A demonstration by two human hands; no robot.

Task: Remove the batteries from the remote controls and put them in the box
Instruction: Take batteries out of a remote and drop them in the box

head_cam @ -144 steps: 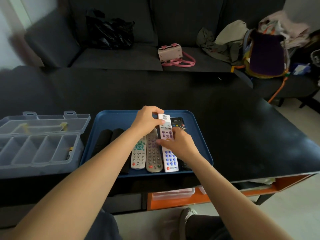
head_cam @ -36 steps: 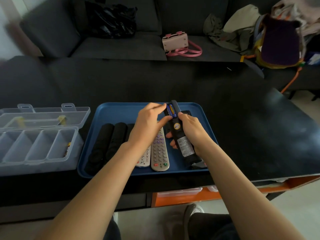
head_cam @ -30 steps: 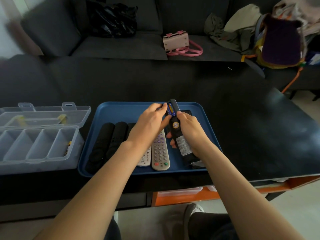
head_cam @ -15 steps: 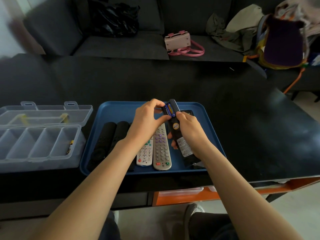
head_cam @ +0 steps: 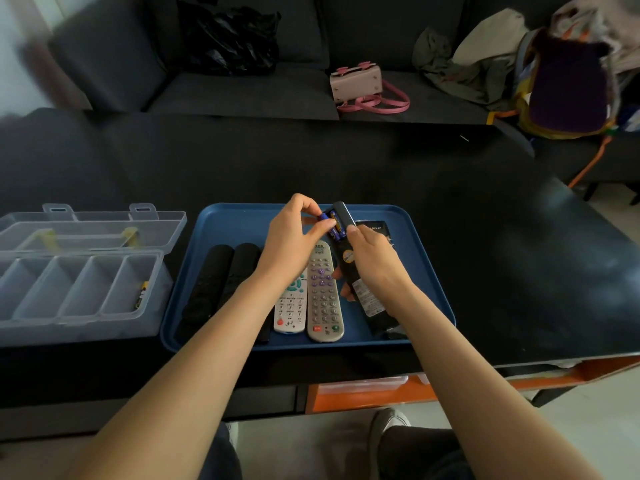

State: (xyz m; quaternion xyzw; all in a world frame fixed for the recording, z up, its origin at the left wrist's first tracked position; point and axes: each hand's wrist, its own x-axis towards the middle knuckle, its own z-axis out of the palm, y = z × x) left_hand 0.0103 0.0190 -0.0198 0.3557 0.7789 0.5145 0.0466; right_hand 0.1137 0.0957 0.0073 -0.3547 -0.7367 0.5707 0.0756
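A person sits at a dark tabletop (head_cam: 485, 254), seen from a camera on their head, arms reaching forward over a blue rectangular plastic tray (head_cam: 242, 223) of remote controls. The right hand (head_cam: 375, 261) is wrapped around a long black remote control (head_cam: 349, 268), held back side up with its battery bay open at the far end. The left hand (head_cam: 294, 237) pinches thumb and forefinger together on a blue and yellow cylindrical battery (head_cam: 327, 224) at the edge of that bay; it looks partly lifted out, while a second similar battery (head_cam: 337, 230) sits in the bay beside it.

Lying in the tray are two black remotes (head_cam: 221, 268) at the left, a white remote with coloured buttons (head_cam: 291, 310) and a grey remote with purple buttons (head_cam: 323, 296) in the middle.

To the left of the tray stands an open clear plastic box with dividers (head_cam: 79, 289). Only one small battery (head_cam: 142, 294) is visible in it, in the rightmost compartment.

The task appears to be at an early stage: one battery is boxed, this remote is being emptied, and whether the remaining remotes hold batteries cannot be seen.
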